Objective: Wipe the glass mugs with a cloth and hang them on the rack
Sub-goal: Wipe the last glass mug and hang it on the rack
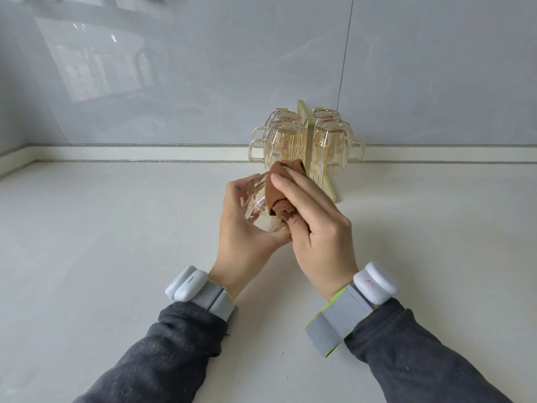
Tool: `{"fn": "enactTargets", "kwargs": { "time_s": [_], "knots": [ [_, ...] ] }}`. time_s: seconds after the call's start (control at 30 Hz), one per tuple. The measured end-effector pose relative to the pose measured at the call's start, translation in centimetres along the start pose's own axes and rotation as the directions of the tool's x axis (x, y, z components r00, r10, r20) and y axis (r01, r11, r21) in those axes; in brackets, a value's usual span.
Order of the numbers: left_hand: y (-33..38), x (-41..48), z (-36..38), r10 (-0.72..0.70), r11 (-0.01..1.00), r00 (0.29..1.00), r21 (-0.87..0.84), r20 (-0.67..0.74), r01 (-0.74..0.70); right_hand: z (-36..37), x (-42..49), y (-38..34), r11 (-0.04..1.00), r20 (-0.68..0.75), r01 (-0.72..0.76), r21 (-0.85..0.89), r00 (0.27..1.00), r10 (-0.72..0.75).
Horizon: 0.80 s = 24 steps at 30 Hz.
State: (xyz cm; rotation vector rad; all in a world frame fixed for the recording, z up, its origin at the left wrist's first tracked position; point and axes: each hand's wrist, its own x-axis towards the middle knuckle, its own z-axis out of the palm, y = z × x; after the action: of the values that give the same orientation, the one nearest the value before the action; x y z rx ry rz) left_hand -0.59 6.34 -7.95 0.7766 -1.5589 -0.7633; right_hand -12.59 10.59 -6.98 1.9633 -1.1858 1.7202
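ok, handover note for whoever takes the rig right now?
Left hand: grips the glass mug above the counter.
Right hand: holds the brown cloth against that mug.
Done: four hung mugs upside down on the rack by the wall.
Left: finish wiping this mug, then hang it. I can't see a free peg from here.

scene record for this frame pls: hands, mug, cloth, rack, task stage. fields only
left hand: grips the held mug
right hand: presses the cloth against the held mug
cloth: brown, bunched
rack: gold, at the back of the countertop, near the wall
hung mugs: four visible, upside down, two per side, handles outward
wristbands: grey, one on each wrist
stage: wiping; held mug not yet hung
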Motion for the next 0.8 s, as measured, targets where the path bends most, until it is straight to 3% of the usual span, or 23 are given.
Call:
{"fn": "enactTargets", "kwargs": {
  "time_s": [0.1,0.33,0.6,0.8],
  "knots": [
    [-0.2,0.1,-0.2,-0.038,0.998,0.999,-0.043,-0.036,0.036,0.0,-0.5,0.9,0.992,-0.081,-0.118,0.041,0.989,0.121],
    [0.3,0.2,-0.5,-0.039,0.996,0.999,-0.084,-0.033,0.036,-0.3,0.0,1.4,0.884,-0.199,-0.439,0.162,0.863,0.465],
    [0.3,-0.1,-0.4,-0.008,1.0,0.993,0.018,-0.12,0.011,-1.0,0.3,1.5,0.59,-0.125,-0.731,0.345,0.587,0.8],
    [1.6,0.2,0.5,-0.024,0.998,0.989,0.048,-0.143,0.031,-2.5,2.6,0.8,0.462,0.068,-0.836,0.295,0.501,0.863]
  ]
}}
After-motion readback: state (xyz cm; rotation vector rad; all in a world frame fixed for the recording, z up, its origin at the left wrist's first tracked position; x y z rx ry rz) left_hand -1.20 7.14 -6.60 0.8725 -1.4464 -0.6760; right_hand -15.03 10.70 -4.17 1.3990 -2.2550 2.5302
